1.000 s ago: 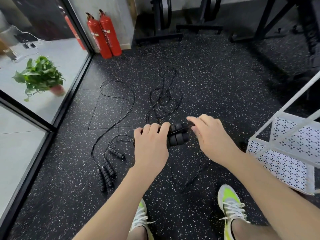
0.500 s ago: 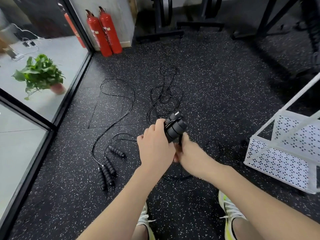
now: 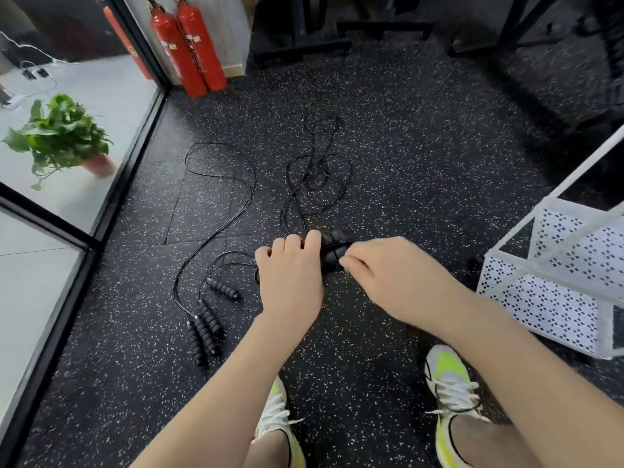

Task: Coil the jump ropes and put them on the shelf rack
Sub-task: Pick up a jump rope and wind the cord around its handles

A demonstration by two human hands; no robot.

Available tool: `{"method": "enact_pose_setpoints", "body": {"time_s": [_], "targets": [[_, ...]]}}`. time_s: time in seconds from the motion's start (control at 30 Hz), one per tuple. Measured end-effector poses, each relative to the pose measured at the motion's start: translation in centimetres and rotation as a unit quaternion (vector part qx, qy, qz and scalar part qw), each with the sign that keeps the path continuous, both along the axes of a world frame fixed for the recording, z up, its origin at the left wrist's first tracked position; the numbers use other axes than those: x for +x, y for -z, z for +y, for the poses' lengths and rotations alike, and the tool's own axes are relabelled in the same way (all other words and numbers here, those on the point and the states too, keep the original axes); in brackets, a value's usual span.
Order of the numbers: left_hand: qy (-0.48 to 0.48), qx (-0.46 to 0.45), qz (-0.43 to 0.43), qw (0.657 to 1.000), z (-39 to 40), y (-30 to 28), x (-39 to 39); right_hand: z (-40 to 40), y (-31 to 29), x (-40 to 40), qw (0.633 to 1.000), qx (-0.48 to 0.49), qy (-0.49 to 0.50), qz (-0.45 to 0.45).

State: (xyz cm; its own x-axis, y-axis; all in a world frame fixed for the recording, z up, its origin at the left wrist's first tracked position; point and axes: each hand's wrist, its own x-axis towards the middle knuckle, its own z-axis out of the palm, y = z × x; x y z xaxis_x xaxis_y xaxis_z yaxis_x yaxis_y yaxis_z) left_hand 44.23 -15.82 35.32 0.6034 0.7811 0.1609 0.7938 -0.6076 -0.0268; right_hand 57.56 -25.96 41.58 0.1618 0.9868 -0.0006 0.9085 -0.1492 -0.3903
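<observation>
Far left, behind the glass wall (image 3: 101,136), a potted plant (image 3: 57,136) stands on a pale floor. Two red fire extinguishers (image 3: 189,45) stand at the corner beyond it.

On the speckled black floor (image 3: 422,136), left of centre, three ridged black handles (image 3: 206,329) lie side by side, a fourth handle (image 3: 224,289) just beyond them; their thin black ropes (image 3: 233,197) trail away in loose loops.

At centre, my left hand (image 3: 290,282) grips a pair of black handles (image 3: 334,251), fingers curled over the top. A tangled length of this jump rope (image 3: 317,173) lies on the floor beyond my knuckles.

My right hand (image 3: 395,278) meets the handles from the other side, thumb and forefinger pinching the rope where it crosses them.

Below, my two white-and-yellow shoes (image 3: 449,380) stand on the floor.

Far right, the white perforated shelf rack (image 3: 553,275) stands near my right forearm, apart from every rope.
</observation>
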Motion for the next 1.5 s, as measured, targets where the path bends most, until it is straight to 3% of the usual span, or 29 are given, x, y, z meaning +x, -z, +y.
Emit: {"method": "enact_pose_setpoints", "body": {"time_s": [0.23,0.4,0.53,0.67,0.73,0.87,0.97,1.07,1.13,1.23,1.3,1.37,1.5], "targets": [[0.105,0.06,-0.04,0.992,-1.0,0.9,0.6,0.4,0.3,4.2,0.979,0.082,0.048,0.18],[0.145,0.065,-0.111,0.981,-2.0,-0.3,0.9,-0.2,0.7,5.7,0.942,0.087,0.111,0.305],[0.162,0.056,-0.141,0.975,-2.3,-1.0,0.6,-0.1,1.7,6.3,0.866,0.081,0.079,0.487],[0.162,0.046,-0.154,0.974,-2.6,-2.0,0.6,0.0,2.3,6.7,0.814,0.072,0.072,0.572],[0.156,0.044,-0.15,0.975,-2.7,-2.3,0.7,0.0,2.3,6.8,0.814,0.084,0.081,0.569],[0.136,0.046,-0.079,0.986,-2.0,-1.6,0.6,-0.4,1.5,6.5,0.868,0.107,0.092,0.477],[0.071,0.037,-0.023,0.997,-1.3,-1.2,0.4,-0.9,0.2,6.2,0.886,0.127,0.094,0.436],[-0.027,-0.023,-0.014,0.999,-0.5,-1.8,0.0,-1.4,-0.1,6.4,0.922,0.052,0.072,0.377],[-0.083,-0.064,-0.038,0.994,0.3,-2.3,-0.4,-1.5,0.9,7.0,0.954,-0.013,0.089,0.284],[-0.099,-0.068,-0.081,0.989,1.2,-3.2,-1.0,-1.5,2.5,7.7,0.975,-0.104,0.108,0.166],[-0.08,-0.057,-0.097,0.99,1.1,-3.4,-1.1,-1.3,3.1,7.7,0.971,-0.147,0.109,0.153],[-0.054,-0.05,-0.11,0.991,0.6,-3.5,-0.9,-1.1,3.2,7.0,0.974,-0.11,0.099,0.173],[-0.025,-0.056,-0.14,0.988,-0.9,-3.7,0.1,-0.4,3.0,4.5,0.975,0.057,0.08,0.2]]}}
